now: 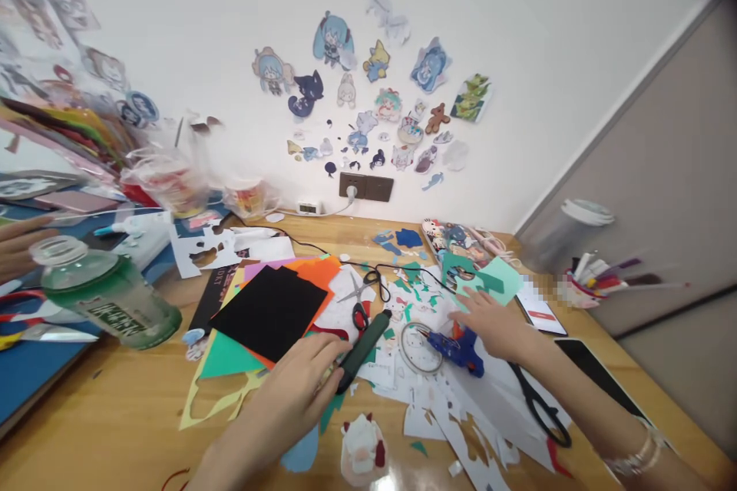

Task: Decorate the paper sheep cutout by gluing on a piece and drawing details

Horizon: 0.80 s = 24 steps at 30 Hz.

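A wooden table [132,406] strewn with paper scraps [426,426] stands against a white wall [190,8] covered in cartoon cut-outs [334,38], a white plug [351,192] fitted in the dark wall socket [378,188]. At far left, cups [247,196] sit wrapped in clear plastic; nearer, a green-tinted bottle [109,299] stands by another person's hand [20,245], its contents hard to make out. At far right, a pen cup [580,293] bristles with pens [596,268] near a white-lidded clear container [570,234].

At the near centre, the worker's left hand [302,376] curls at the near end of a dark green stick-shaped tool [365,353], right of a black sheet [270,314] topping a stack of coloured sheets [230,357]; whether the fingers grip the tool cannot be told. To the right, the right hand [492,322] extends its fingers, loosely parted, toward the near edge of a mint-green sheet [498,280]; contact is unclear. Just left of that hand lies a blue glue gun [457,353], beside a clear tape ring [404,349].
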{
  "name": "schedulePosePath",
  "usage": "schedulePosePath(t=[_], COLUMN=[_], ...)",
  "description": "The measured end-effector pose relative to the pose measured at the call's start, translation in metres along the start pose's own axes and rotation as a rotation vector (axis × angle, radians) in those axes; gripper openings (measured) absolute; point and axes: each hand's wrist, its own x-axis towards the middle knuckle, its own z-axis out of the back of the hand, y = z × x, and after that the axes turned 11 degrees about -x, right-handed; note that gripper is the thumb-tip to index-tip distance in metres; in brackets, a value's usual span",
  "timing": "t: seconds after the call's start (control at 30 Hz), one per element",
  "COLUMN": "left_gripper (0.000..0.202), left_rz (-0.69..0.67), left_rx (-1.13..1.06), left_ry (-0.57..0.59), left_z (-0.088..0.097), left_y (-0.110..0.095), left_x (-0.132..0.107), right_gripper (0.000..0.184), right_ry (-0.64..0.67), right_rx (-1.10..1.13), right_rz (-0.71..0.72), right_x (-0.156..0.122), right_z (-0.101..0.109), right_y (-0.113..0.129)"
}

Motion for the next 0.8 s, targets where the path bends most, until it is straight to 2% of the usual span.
schedulePosePath(t=[0.1, 0.2, 0.27, 0.4, 0.53, 0.67, 0.8], left_gripper=[0.028, 0.027, 0.026, 0.025, 0.023, 0.021, 0.020], left_rz=[-0.022, -0.017, 0.020, 0.072, 0.101, 0.110, 0.186], left_rx=[0.022, 0.013, -0.001, -0.008, -0.038, -0.141, -0.345], left_ry=[-0.026, -0.054, -0.093, -0.230, -0.287, -0.292, -0.297], left_z=[-0.004, -0.005, -0.005, -0.001, 0.003, 0.008, 0.004], left_y=[0.004, 0.012, 0.020, 0.036, 0.042, 0.036, 0.014], left_x=[0.005, -0.002, -0.011, -0.027, -0.031, -0.029, -0.025], right_gripper=[0.029, 0.022, 0.023, 0.027, 0.031, 0.032, 0.025], right_ry=[-0.087, -0.143, -0.179, -0.268, -0.321, -0.349, -0.379], right_rx=[-0.026, -0.018, -0.011, 0.037, 0.148, 0.305, 0.496], right_rz=[0.107, 0.216, 0.243, 0.189, 0.130, 0.072, -0.010], right_x=[-0.010, -0.009, -0.007, -0.001, 0.007, 0.012, 0.015], right_z=[-0.018, -0.015, 0.000, 0.046, 0.083, 0.094, 0.089], right_y=[0.005, -0.004, -0.018, -0.048, -0.061, -0.052, -0.012])
